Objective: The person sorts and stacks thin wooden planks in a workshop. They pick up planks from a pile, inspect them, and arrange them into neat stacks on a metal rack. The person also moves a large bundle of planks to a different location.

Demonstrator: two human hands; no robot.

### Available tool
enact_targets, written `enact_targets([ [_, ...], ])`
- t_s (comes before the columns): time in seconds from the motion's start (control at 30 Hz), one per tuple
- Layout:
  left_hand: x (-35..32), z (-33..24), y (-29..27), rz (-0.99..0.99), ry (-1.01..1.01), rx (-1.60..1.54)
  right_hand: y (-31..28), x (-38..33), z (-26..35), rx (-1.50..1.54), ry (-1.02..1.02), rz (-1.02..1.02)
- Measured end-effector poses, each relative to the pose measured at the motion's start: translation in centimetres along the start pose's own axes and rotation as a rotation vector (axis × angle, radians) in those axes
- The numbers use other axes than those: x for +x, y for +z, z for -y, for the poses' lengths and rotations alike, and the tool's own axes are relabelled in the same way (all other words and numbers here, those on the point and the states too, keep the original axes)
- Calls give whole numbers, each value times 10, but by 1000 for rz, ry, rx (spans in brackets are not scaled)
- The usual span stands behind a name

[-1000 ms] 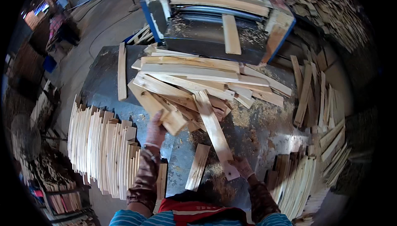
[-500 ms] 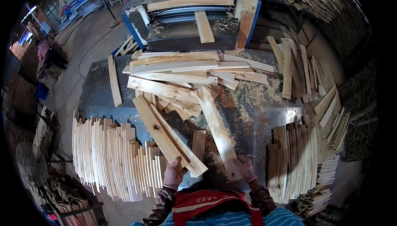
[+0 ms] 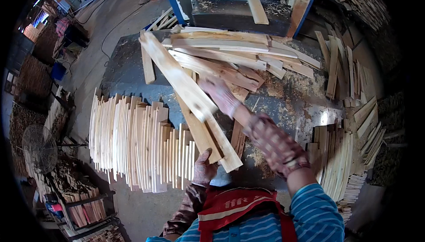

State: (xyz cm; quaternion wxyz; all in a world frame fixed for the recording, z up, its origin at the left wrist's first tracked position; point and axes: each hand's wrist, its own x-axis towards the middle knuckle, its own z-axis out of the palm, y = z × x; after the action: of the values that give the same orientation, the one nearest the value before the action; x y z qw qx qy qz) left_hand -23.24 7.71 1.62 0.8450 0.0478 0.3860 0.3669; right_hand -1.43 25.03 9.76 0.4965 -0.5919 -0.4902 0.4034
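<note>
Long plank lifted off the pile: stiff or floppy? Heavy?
Likely stiff: the long plank spans straight with no visible sag. Probably light for its length, being thin pale wood. The left hand sits at the near ends, so the far end may swing.

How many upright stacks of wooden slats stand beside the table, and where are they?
2. One large stack of slats stands on the person's left, next to the left hand. A second stack stands on the right, beyond the right forearm. More may be hidden outside the view.

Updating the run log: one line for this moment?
left hand: gripping wooden slats | right hand: reaching into slat pile | stacked slats at left
</note>
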Motion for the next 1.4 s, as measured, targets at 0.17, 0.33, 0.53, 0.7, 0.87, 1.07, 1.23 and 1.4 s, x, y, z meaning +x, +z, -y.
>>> enact_targets([
  [0.17, -2, -10, -6, 62, 5, 47, 49, 6, 30, -504, 15, 84],
  [0.33, 3, 12, 8, 169, 56, 314, 70, -101, -46, -971, 21, 240],
  [0.53, 10, 28, 4, 218, -34, 376, -3, -119, -95, 572, 716, 247],
  [0.7, 30, 7, 1, 45, -33, 625, -37, -167, -86, 1400, 728, 341],
  [0.87, 56, -38, 27, 238, -29, 338, -31, -222, -91, 1447, 717, 510],
  [1.07, 47, -91, 5, 26, 67, 459, 1, -229, -144, 163, 534, 185],
  [1.23, 45, -133, -42, -185, 338, 330, 27, -197, -163, -1001, -43, 60],
  [1.4, 36, -167, -33, -261, 415, 317, 34, -173, -162, -928, 278, 213],
])
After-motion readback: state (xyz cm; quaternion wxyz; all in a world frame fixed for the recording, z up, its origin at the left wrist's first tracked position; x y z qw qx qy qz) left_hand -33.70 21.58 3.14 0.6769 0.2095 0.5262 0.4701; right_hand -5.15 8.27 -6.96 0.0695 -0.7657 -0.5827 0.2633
